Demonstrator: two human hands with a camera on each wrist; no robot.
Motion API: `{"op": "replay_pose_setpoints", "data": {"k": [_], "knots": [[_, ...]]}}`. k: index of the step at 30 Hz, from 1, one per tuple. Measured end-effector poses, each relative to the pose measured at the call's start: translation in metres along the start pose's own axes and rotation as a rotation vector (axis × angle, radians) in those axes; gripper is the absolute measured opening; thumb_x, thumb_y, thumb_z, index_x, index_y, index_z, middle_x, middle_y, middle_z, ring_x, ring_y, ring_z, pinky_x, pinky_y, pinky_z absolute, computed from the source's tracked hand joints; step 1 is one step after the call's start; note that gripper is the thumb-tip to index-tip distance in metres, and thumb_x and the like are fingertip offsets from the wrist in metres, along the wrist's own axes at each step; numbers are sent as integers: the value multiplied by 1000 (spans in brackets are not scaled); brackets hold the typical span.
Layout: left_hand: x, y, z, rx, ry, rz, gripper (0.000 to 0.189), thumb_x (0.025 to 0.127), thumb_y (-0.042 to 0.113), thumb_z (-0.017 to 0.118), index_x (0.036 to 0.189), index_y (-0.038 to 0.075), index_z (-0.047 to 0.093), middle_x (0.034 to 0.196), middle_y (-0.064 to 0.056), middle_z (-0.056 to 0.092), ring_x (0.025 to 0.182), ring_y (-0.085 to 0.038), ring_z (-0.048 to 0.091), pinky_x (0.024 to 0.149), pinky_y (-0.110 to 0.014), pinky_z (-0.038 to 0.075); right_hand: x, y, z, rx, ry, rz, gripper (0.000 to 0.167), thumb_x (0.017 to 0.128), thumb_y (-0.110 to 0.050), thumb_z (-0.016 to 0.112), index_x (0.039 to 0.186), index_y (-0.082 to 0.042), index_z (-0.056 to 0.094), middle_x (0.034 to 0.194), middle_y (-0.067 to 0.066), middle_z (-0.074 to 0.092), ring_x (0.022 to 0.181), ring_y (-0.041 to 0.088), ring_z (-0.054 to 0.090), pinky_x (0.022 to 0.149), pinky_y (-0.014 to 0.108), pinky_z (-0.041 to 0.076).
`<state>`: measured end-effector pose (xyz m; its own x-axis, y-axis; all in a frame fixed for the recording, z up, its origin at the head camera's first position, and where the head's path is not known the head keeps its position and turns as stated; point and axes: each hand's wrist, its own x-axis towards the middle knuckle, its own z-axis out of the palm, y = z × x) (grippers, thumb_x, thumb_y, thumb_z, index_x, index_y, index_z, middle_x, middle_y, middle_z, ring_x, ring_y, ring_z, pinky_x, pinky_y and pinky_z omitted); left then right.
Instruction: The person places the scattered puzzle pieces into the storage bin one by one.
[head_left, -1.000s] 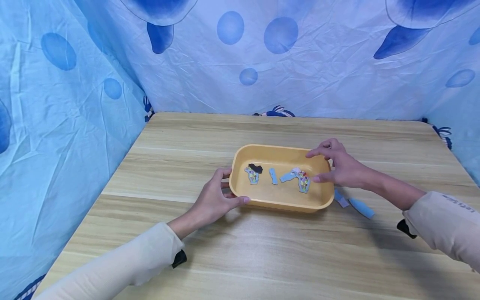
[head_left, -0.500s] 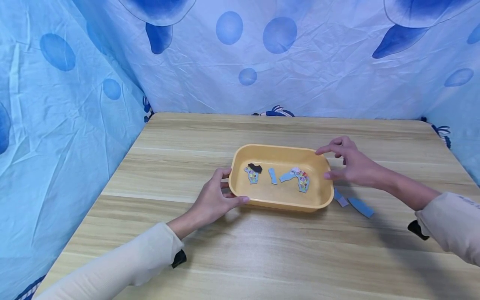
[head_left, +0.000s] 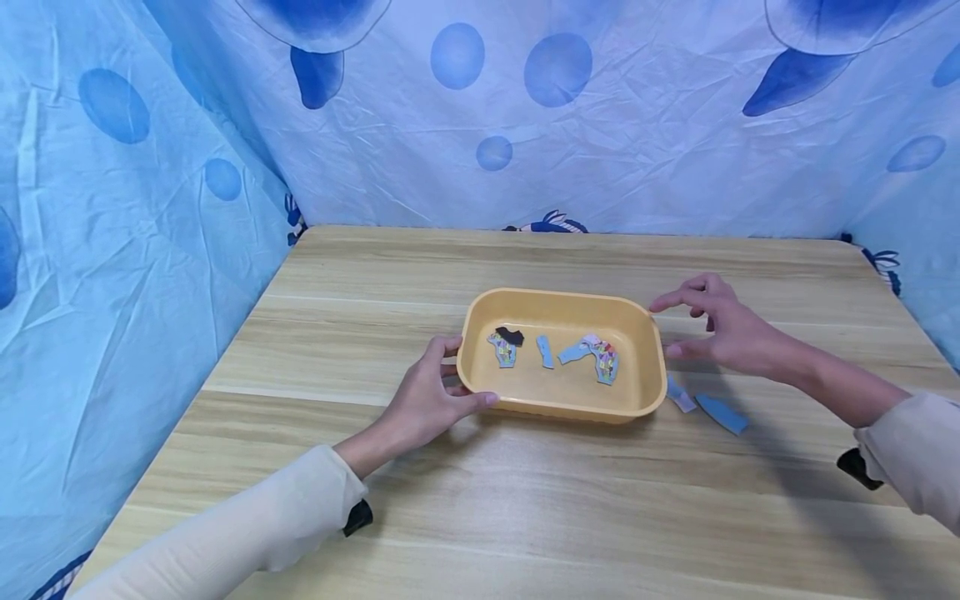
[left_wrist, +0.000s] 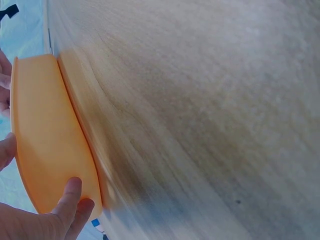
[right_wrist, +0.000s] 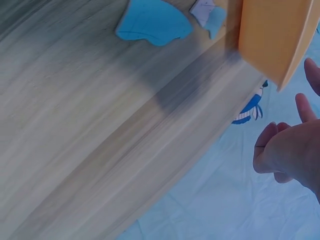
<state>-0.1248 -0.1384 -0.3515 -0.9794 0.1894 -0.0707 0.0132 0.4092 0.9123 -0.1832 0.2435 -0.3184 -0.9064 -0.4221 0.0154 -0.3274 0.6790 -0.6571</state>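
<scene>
A yellow plastic tray (head_left: 562,402) stands mid-table in the head view. My left hand (head_left: 423,392) holds its left end, thumb at the front rim and fingers on the end wall; the left wrist view shows these fingertips against the orange-looking wall. Inside lie flat, irregular pieces: a patterned piece with a black part (head_left: 506,350), a small blue piece (head_left: 545,352) and a blue-and-patterned piece (head_left: 606,362). Just off the tray's right end hovers my right hand (head_left: 731,329), thumb and index finger spread, holding nothing. Whether its index fingertip touches the rim is unclear.
On the table right of the tray lie a blue-and-lilac piece (head_left: 681,396) and a larger blue piece (head_left: 722,414), beneath the right forearm. The wooden table (head_left: 525,517) ends at a blue patterned cloth (head_left: 637,167) behind and at the sides.
My right hand has moved rightward, from over the tray's inside to beyond its right rim. The left hand, the tray and the pieces stay where they were.
</scene>
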Motion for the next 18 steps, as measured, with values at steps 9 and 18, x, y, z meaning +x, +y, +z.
{"op": "replay_pose_setpoints", "data": {"k": [9, 18], "knots": [[1, 0, 0, 11, 6, -3, 88, 69, 17, 88, 140, 7, 36, 135, -12, 47, 111, -28, 61, 84, -27, 57, -11, 16, -7, -30, 15, 31, 54, 81, -12, 78, 131, -17, 57, 123, 11, 34, 98, 18, 29, 70, 29, 31], [0, 0, 0, 14, 3, 0, 88, 70, 16, 88, 140, 8, 36, 135, -11, 47, 110, -27, 62, 83, -27, 57, -17, 26, -6, -37, 6, 38, 52, 80, -11, 79, 128, -15, 60, 122, 10, 37, 102, 18, 30, 68, 32, 33]]}}
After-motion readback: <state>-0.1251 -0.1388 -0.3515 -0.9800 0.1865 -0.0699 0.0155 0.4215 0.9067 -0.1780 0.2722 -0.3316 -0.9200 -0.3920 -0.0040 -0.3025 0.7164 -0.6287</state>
